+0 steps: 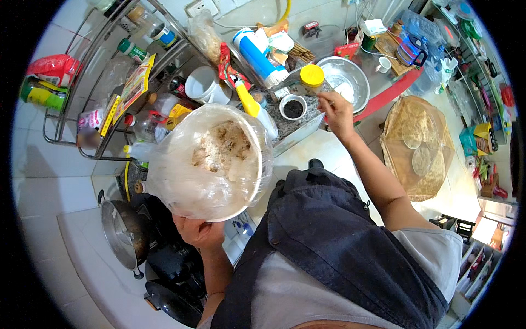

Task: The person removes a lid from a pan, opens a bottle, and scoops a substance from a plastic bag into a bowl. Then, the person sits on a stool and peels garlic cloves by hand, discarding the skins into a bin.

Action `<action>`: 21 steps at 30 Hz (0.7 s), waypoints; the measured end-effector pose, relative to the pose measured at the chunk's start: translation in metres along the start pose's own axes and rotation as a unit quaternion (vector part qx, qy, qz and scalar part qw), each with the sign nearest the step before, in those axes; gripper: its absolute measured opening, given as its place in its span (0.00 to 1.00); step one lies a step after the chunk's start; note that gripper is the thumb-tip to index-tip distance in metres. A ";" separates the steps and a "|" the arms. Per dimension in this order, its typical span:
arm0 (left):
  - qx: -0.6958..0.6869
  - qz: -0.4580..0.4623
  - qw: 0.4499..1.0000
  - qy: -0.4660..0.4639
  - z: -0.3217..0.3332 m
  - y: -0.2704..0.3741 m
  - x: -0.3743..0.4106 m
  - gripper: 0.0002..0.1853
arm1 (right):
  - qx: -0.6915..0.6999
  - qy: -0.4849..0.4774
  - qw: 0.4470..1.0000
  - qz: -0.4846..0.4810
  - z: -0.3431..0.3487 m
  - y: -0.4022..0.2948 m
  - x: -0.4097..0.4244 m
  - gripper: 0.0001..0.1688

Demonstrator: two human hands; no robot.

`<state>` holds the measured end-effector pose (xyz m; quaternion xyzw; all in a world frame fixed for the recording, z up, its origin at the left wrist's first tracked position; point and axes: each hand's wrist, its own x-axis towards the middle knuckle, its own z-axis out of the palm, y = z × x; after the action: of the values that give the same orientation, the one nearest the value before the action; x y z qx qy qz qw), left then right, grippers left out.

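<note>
My left hand (200,233) holds a white bowl (255,181) by its near edge, raised above the stove side. Clear plastic film or a bag covers the bowl, and pale, brownish food shows beneath it. My right hand (337,111) is over the granite counter's edge, its fingers bent close to a jar with a yellow lid (312,75); whether the fingers hold anything is not clear. A small white cup of dark contents (293,107) stands left of that hand. Behind the hand is a metal basin (358,78) with white residue inside.
A yellow-and-white bottle (255,109) stands beside the bowl. At left are a metal rack (98,82) with bottles, a wok (123,234) and a black pan (176,304). A mesh food cover (419,148) sits over glass dishes at right. An electric kettle (409,50) stands farther back.
</note>
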<state>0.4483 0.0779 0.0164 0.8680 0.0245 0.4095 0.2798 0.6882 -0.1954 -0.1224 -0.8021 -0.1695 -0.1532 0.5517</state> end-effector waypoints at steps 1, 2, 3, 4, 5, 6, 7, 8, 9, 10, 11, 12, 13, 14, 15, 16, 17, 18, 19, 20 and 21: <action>-0.008 0.001 1.000 -0.001 0.002 0.001 0.001 0.14 | 0.052 0.026 0.997 0.054 -0.001 -0.002 0.001 0.09; -0.017 0.003 1.000 -0.001 0.005 0.004 0.002 0.13 | 0.094 0.052 0.991 0.078 -0.002 0.002 0.002 0.09; -0.025 0.003 1.000 -0.003 0.007 0.005 0.002 0.13 | 0.139 0.072 0.981 0.110 -0.005 -0.003 0.004 0.10; -0.024 0.010 1.000 -0.007 0.005 0.002 0.000 0.13 | 0.188 0.087 0.968 0.142 -0.007 -0.015 0.007 0.10; -0.024 0.017 1.000 -0.011 0.005 -0.003 -0.006 0.12 | 0.236 0.102 0.951 0.173 -0.010 -0.027 0.010 0.10; -0.027 0.025 0.999 -0.015 0.006 -0.006 -0.008 0.12 | 0.244 0.112 0.951 0.152 -0.019 -0.034 0.014 0.11; -0.018 0.035 0.999 -0.026 0.005 -0.005 -0.007 0.12 | 0.273 0.120 0.945 0.139 -0.025 -0.047 0.016 0.12; -0.010 0.046 0.998 -0.037 0.005 -0.003 -0.005 0.12 | 0.287 0.123 0.942 0.122 -0.034 -0.059 0.019 0.12; -0.005 0.057 0.997 -0.049 0.007 -0.002 -0.004 0.12 | 0.292 0.146 0.937 0.124 -0.043 -0.075 0.022 0.13; -0.011 0.065 0.996 -0.067 0.005 -0.002 -0.003 0.12 | 0.327 0.147 0.929 0.087 -0.050 -0.092 0.026 0.12; 0.007 0.059 0.996 -0.070 0.004 0.000 -0.003 0.13 | 0.351 0.148 0.922 0.068 -0.056 -0.112 0.028 0.13; 0.021 0.054 0.996 -0.073 0.005 0.002 -0.004 0.13 | 0.376 0.138 0.915 0.042 -0.063 -0.130 0.029 0.13; 0.031 0.050 0.995 -0.076 0.006 0.003 -0.004 0.13 | 0.397 0.131 0.908 0.014 -0.070 -0.146 0.030 0.14; 0.027 0.057 0.995 -0.073 0.006 0.003 -0.006 0.13 | 0.411 0.138 0.901 0.006 -0.072 -0.162 0.029 0.14; 0.023 0.063 0.995 -0.069 0.004 0.002 -0.008 0.13 | 0.425 0.144 0.894 -0.002 -0.071 -0.179 0.028 0.14; 0.014 0.071 0.995 -0.065 0.006 0.000 -0.009 0.13 | 0.435 0.153 0.887 -0.012 -0.074 -0.190 0.027 0.15; 0.005 0.079 0.995 -0.061 0.008 -0.001 -0.010 0.13 | 0.417 0.105 0.901 -0.052 -0.077 -0.195 0.026 0.15; -0.003 0.071 0.995 -0.068 0.008 0.000 -0.011 0.13 | 0.397 0.057 0.912 -0.091 -0.079 -0.199 0.025 0.15; -0.011 0.062 0.995 -0.076 0.008 0.000 -0.013 0.13 | 0.375 0.009 0.918 -0.130 -0.081 -0.202 0.024 0.15; -0.013 0.057 0.995 -0.083 0.008 0.000 -0.013 0.12 | 0.355 -0.025 0.924 -0.142 -0.080 -0.208 0.024 0.15; -0.015 0.052 0.994 -0.090 0.008 0.001 -0.013 0.12 | 0.342 -0.031 0.929 -0.136 -0.079 -0.214 0.022 0.13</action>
<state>0.4457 0.0695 0.0042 0.8973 -0.0524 0.3437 0.2720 0.6087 -0.1960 0.0926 -0.5386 -0.3357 -0.1348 0.7610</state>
